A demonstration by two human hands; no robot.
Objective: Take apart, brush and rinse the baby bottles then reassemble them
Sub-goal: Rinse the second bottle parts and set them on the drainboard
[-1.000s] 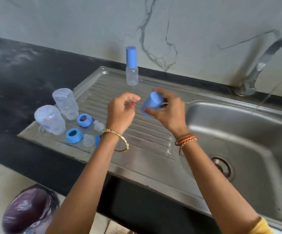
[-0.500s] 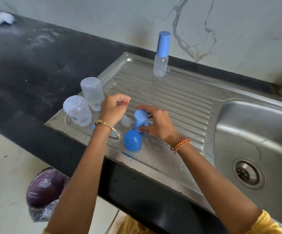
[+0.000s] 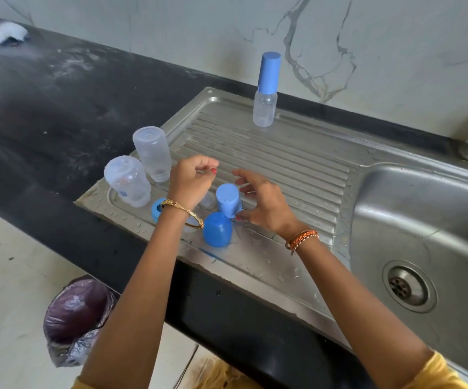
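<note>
While parts drain upside down, the right hand [image 3: 266,203] hovers open around a blue cap [image 3: 228,199]; the left hand [image 3: 190,182] beside it is loosely curled, empty.

Two clear bottle bodies [image 3: 127,181] [image 3: 152,153] are standing upside down at the drainboard's [image 3: 297,175] left corner. One assembled bottle [image 3: 266,91] is standing at its back edge. Two blue caps [image 3: 227,200] [image 3: 217,229] are sitting mouth-down near its front edge. One blue collar ring [image 3: 157,209] is showing there, partly hidden.
</note>
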